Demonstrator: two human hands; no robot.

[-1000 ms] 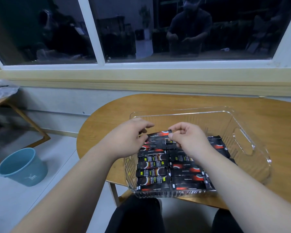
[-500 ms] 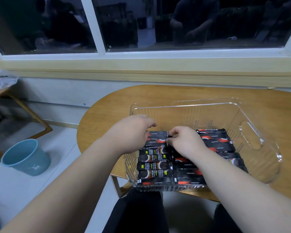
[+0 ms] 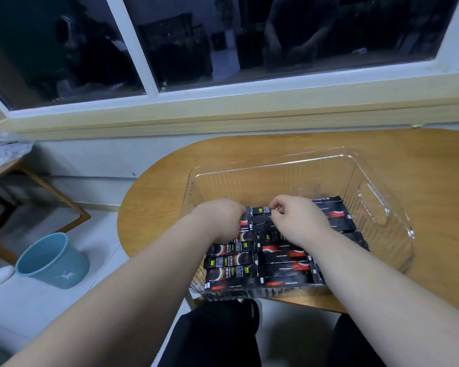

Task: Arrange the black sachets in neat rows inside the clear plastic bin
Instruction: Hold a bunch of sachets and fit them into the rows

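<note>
My right hand (image 3: 297, 221) pinches the farthest sachet (image 3: 260, 210) by its end; my left hand (image 3: 220, 218) curls over the left row, grip hidden. The black sachets (image 3: 232, 262) lie flat in the near part of the clear bin (image 3: 276, 165). I judge them light, limp and slick: take the crimped ends.

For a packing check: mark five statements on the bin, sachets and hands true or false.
1. The left hand and right hand are both inside the bin. True.
2. The sachets cover the bin's whole bottom. False: its far part is bare.
3. The bin stands on a chair. False: it stands on the table.
4. A blue bucket stands on the floor, left of the table. True.
5. The right hand holds nothing. False: it pinches a sachet at the rows' far end.
</note>
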